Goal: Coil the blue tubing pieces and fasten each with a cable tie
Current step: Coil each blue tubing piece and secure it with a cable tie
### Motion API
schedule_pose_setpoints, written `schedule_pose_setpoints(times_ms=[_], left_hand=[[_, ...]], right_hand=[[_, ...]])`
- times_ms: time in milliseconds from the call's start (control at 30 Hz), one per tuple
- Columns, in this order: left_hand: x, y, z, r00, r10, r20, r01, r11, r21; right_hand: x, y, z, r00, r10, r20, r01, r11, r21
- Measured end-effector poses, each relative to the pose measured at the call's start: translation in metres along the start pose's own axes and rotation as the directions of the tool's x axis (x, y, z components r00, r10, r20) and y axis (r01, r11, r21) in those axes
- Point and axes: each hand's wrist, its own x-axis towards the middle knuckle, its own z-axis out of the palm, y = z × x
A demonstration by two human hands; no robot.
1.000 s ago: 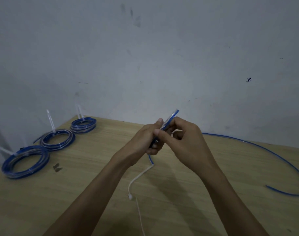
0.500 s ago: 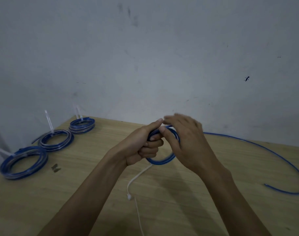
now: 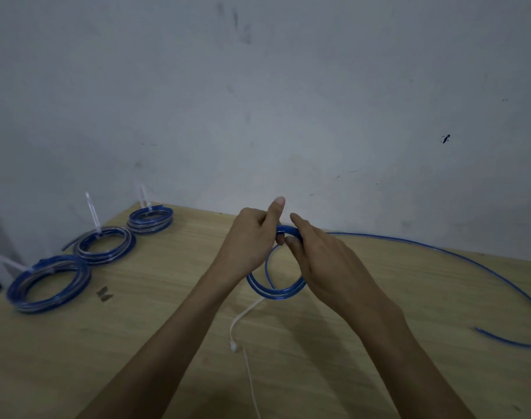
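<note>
Above the middle of the wooden table, my left hand pinches the top of a small coil of blue tubing, thumb raised. My right hand grips the same coil from the right, fingers wrapped over it. About two loops hang below both hands. The loose rest of the tubing runs right along the table in a wide arc, ending near the right edge. A white cable tie lies on the table under the coil, and a second thin tie trails toward me.
Three tied blue coils sit in a row at the left: the near one, the middle one and the far one, with white tie tails sticking up. A small dark clip lies nearby. A grey wall backs the table.
The straight tube end held between both hands has been wound into a coil of about two loops, which has grown wider. The loose tubing on the right has slid slightly.
</note>
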Motion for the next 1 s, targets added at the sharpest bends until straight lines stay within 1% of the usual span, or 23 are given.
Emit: schedule_pose_setpoints(times_ms=[100, 167, 233, 300, 433, 500, 633, 733, 767, 800, 833, 867, 933, 967, 1000], left_hand=[[-0.001, -0.002, 0.004, 0.999, 0.043, -0.006, -0.042, 0.997, 0.066], [-0.002, -0.005, 0.008, 0.996, 0.086, 0.023, -0.089, 0.977, 0.192], [-0.005, -0.011, 0.013, 0.987, 0.149, 0.055, -0.159, 0.936, 0.314], [-0.007, -0.017, 0.015, 0.982, 0.174, 0.071, -0.188, 0.909, 0.373], [-0.016, -0.038, 0.003, 0.991, 0.125, 0.038, -0.129, 0.904, 0.408], [-0.026, -0.051, -0.006, 0.994, 0.109, 0.003, -0.101, 0.905, 0.413], [-0.048, -0.071, -0.021, 0.99, 0.088, -0.113, -0.033, 0.908, 0.418], [-0.055, -0.082, -0.032, 0.977, 0.062, -0.202, 0.027, 0.912, 0.41], [-0.056, -0.084, -0.036, 0.973, 0.054, -0.225, 0.044, 0.911, 0.411], [-0.057, -0.086, -0.039, 0.969, 0.051, -0.24, 0.053, 0.911, 0.409], [-0.057, -0.087, -0.042, 0.967, 0.05, -0.248, 0.058, 0.911, 0.408], [-0.058, -0.089, -0.043, 0.967, 0.048, -0.25, 0.061, 0.909, 0.411], [-0.059, -0.093, -0.044, 0.969, 0.048, -0.24, 0.062, 0.901, 0.428], [-0.06, -0.095, -0.043, 0.97, 0.051, -0.236, 0.059, 0.897, 0.439], [-0.061, -0.097, -0.043, 0.971, 0.056, -0.234, 0.056, 0.894, 0.444]], right_hand=[[0.001, 0.005, 0.007, 0.999, -0.014, -0.046, 0.012, 0.998, -0.062], [0.003, 0.01, 0.01, 0.997, 0.015, -0.072, -0.021, 0.996, -0.09], [0.005, 0.016, 0.011, 0.995, 0.051, -0.08, -0.059, 0.994, -0.091], [0.006, 0.016, 0.012, 0.996, 0.066, -0.065, -0.071, 0.995, -0.075], [0.002, 0.001, 0.023, 1.0, 0.029, -0.007, -0.029, 0.993, -0.115], [0.0, -0.007, 0.033, 1.0, 0.015, -0.006, -0.015, 0.993, -0.115], [-0.004, -0.021, 0.049, 0.999, -0.023, 0.023, 0.025, 0.995, -0.1], [-0.009, -0.027, 0.045, 0.998, 0.01, 0.056, -0.003, 0.993, -0.119], [-0.011, -0.028, 0.041, 0.995, 0.036, 0.089, -0.024, 0.99, -0.136], [-0.013, -0.029, 0.037, 0.987, 0.062, 0.151, -0.04, 0.989, -0.146], [-0.016, -0.031, 0.032, 0.966, 0.082, 0.245, -0.046, 0.988, -0.148], [-0.021, -0.034, 0.028, 0.928, 0.093, 0.359, -0.041, 0.988, -0.151], [-0.029, -0.043, 0.024, 0.818, 0.092, 0.567, 0.007, 0.985, -0.171], [-0.032, -0.046, 0.026, 0.767, 0.082, 0.636, 0.047, 0.982, -0.183], [-0.035, -0.05, 0.029, 0.731, 0.075, 0.678, 0.083, 0.977, -0.198]])
